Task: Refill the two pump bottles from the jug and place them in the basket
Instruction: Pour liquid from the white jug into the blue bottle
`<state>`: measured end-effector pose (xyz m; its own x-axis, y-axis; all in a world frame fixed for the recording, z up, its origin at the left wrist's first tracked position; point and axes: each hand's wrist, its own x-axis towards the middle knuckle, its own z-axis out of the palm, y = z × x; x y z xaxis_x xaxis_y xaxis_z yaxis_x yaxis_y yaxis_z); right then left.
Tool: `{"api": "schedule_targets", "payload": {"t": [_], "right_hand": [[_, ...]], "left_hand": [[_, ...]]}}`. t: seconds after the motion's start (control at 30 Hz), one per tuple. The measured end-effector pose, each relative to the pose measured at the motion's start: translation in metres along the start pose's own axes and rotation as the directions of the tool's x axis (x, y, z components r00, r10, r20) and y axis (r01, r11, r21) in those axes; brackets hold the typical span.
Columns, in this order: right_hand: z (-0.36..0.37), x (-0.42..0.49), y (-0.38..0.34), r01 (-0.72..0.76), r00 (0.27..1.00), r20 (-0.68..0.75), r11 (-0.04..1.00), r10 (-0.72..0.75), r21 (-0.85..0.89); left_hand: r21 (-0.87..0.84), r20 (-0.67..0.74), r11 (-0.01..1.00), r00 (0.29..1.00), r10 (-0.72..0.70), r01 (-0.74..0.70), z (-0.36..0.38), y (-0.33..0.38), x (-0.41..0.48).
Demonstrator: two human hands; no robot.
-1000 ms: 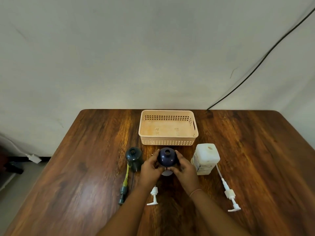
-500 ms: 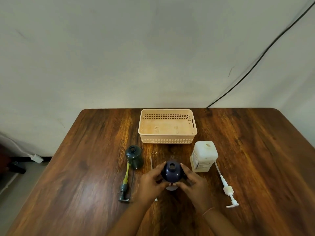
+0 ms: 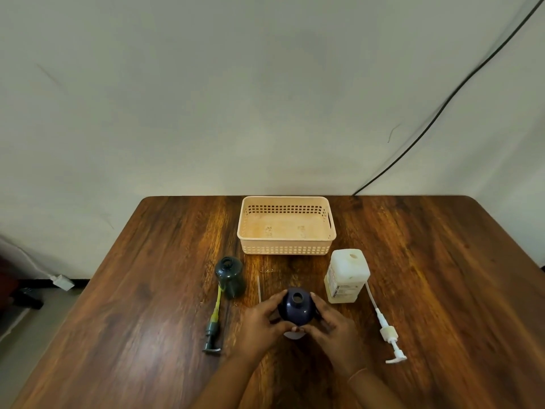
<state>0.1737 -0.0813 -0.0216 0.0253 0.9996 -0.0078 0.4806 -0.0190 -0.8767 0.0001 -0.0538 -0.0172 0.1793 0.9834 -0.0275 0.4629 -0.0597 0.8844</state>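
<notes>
The left hand (image 3: pixel 262 320) and right hand (image 3: pixel 333 323) both curl round the dark blue pump bottle (image 3: pixel 296 307), 1 on each flank. The bottle is upright, with its neck open, near the middle of the bench (image 3: pixel 442 290). The jug (image 3: pixel 348 276) stands upright beyond it and to the right, nearer the right hand. The basket (image 3: pixel 284 249) holds 0 bottles.

Curled fingers (image 3: pixel 273 302), left hand (image 3: pixel 261 324) beside right hand (image 3: pixel 334 324)
</notes>
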Motion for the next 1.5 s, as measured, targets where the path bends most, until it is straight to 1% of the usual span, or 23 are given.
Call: {"api": "schedule_targets", "payload": {"t": [0.13,0.2,0.23,0.27,0.33,0.4,0.43,0.5,0.53,0.57,0.67,0.87,0.97,1.03,1.37,1.5], "right_hand": [[0.002,-0.001,0.003,0.005,1.000,0.012,1.000,-0.005,0.000],[0.001,-0.002,0.005,0.023,0.999,0.027,1.000,-0.024,0.006],[0.000,-0.004,0.006,0.042,0.999,0.013,0.999,-0.043,0.005],[-0.001,-0.006,0.007,0.064,0.997,-0.036,0.998,-0.064,0.001],[-0.004,-0.008,0.006,0.074,0.969,-0.236,0.997,-0.073,-0.009],[-0.008,-0.003,0.006,0.038,0.895,-0.443,0.999,-0.045,-0.025],[-0.010,0.002,0.006,0.016,0.857,-0.513,0.999,-0.039,-0.049],[-0.014,0.017,0.007,-0.069,0.805,-0.594,0.995,0.012,-0.074],[-0.015,0.024,0.008,-0.114,0.791,-0.610,0.991,0.046,-0.073],[-0.016,0.030,0.010,-0.146,0.788,-0.611,0.987,0.071,-0.073],[-0.016,0.044,0.015,-0.202,0.809,-0.573,0.977,0.132,-0.061],[-0.013,0.060,0.022,-0.215,0.817,-0.534,0.974,0.216,0.066],[-0.013,0.063,0.024,-0.216,0.785,-0.577,0.973,0.225,0.086],[-0.014,0.063,0.024,-0.219,0.777,-0.585,0.971,0.233,0.095],[-0.018,0.047,0.024,-0.190,0.791,-0.579,0.979,0.197,0.074],[-0.020,0.030,0.027,-0.166,0.814,-0.560,0.986,0.155,0.032]], "left_hand": [[0.006,-0.004,1.000,1.000,-0.016,0.016,0.001,0.003,-0.001],[0.021,-0.015,0.999,0.999,-0.033,0.033,0.002,0.004,0.000],[0.030,-0.020,0.999,0.999,-0.042,0.043,0.002,0.004,0.000],[0.040,-0.022,0.998,0.999,-0.049,0.050,0.002,0.004,0.001],[0.071,-0.013,0.996,0.999,-0.047,0.048,0.001,0.008,0.002],[0.152,-0.003,0.988,1.000,-0.022,0.022,0.001,0.012,0.002],[0.183,0.002,0.983,1.000,-0.016,0.016,0.000,0.014,0.003],[0.199,0.022,0.980,0.999,-0.028,0.023,0.000,0.016,0.005],[0.200,0.034,0.979,0.999,-0.037,0.030,0.000,0.017,0.006],[0.204,0.047,0.978,0.998,-0.044,0.034,0.000,0.018,0.006],[0.226,0.087,0.974,0.995,-0.049,0.028,-0.002,0.019,0.008],[0.181,0.121,0.982,0.990,-0.074,0.052,-0.003,0.016,0.009],[0.156,0.114,0.985,0.989,-0.096,0.077,-0.003,0.013,0.009],[0.164,0.103,0.982,0.989,-0.106,0.088,-0.003,0.013,0.010],[0.191,0.109,0.972,0.981,-0.160,0.137,-0.005,0.012,0.015],[0.195,0.114,0.970,0.979,-0.169,0.144,-0.006,0.013,0.017]]}}
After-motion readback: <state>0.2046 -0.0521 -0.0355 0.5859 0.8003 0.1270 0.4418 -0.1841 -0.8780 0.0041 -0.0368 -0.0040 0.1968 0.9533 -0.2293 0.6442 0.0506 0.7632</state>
